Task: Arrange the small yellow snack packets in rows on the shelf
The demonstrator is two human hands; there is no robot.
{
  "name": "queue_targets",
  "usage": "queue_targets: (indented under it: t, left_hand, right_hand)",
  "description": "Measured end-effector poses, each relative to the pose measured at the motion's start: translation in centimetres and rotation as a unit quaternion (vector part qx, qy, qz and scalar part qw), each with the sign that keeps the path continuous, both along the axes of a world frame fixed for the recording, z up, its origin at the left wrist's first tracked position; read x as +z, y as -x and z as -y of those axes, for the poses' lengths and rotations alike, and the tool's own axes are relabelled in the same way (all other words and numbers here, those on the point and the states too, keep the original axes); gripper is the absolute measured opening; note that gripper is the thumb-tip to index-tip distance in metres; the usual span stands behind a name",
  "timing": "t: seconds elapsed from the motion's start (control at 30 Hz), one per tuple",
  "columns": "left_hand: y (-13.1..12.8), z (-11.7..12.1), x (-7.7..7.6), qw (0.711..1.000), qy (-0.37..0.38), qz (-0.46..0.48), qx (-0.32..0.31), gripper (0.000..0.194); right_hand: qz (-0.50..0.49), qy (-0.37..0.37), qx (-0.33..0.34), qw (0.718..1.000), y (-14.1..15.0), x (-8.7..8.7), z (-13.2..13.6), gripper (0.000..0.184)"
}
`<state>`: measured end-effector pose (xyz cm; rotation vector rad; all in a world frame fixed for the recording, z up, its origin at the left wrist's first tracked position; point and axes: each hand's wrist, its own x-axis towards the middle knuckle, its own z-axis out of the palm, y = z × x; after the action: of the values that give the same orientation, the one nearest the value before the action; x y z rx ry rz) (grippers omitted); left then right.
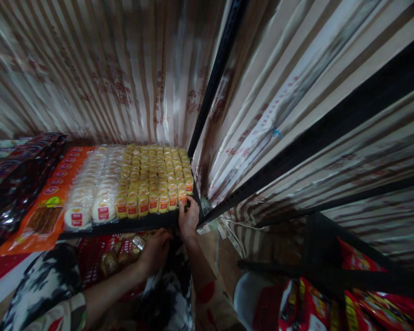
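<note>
Yellow packets (152,179) stand in tight rows at the black shelf's (152,221) end, apparently packed so they prop each other up. Below sits your red basket (89,255). Your left hand (158,250) curls nearby, any hold hidden; your right hand (189,217), fingers bent, touches a front packet (182,197), perhaps steadying it, grip unclear.

Glossy plastic-wrapped snack packets (153,179)
</note>
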<state>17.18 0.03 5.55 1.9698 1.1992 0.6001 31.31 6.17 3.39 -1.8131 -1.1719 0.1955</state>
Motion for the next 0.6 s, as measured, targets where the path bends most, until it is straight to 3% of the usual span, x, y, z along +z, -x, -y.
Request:
queue_targets:
  t: [0.2, 0.27, 0.33, 0.4, 0.47, 0.53, 0.6]
  left_hand:
    - [2.7, 1.6, -1.9, 0.996, 0.074, -0.016, 0.048, 0.025]
    - [4.3, 1.8, -3.3, 0.983, 0.15, -0.032, 0.102, 0.024]
    - [6.1, 1.8, -5.1, 0.952, 0.244, -0.049, 0.18, 0.023]
    - [7.8, 1.7, -6.8, 0.92, 0.305, -0.059, 0.238, 0.022]
    - [9.1, 1.4, -8.2, 0.901, 0.334, -0.056, 0.271, 0.018]
    - [9.9, 1.2, -9.2, 0.885, 0.357, -0.039, 0.297, 0.014]
    - [10.3, 0.9, -10.0, 0.87, 0.375, -0.015, 0.32, 0.012]
  right_hand:
    - [-0.046, -0.06, 0.003, 0.997, 0.4, 0.7, 1.6, 0.041]
    - [-0.077, -0.087, 0.018, 0.993, 1.4, 1.1, 3.1, 0.036]
    - [-0.115, -0.089, 0.077, 0.986, 3.2, 1.2, 5.0, 0.03]
    - [-0.132, -0.039, 0.164, 0.977, 5.5, 0.9, 6.9, 0.024]
    - [-0.136, 0.065, 0.257, 0.955, 8.1, 0.1, 8.3, 0.022]
    - [-0.138, 0.178, 0.3, 0.927, 10.7, -1.4, 8.7, 0.023]
    - [-0.154, 0.271, 0.299, 0.902, 12.8, -3.1, 8.3, 0.026]
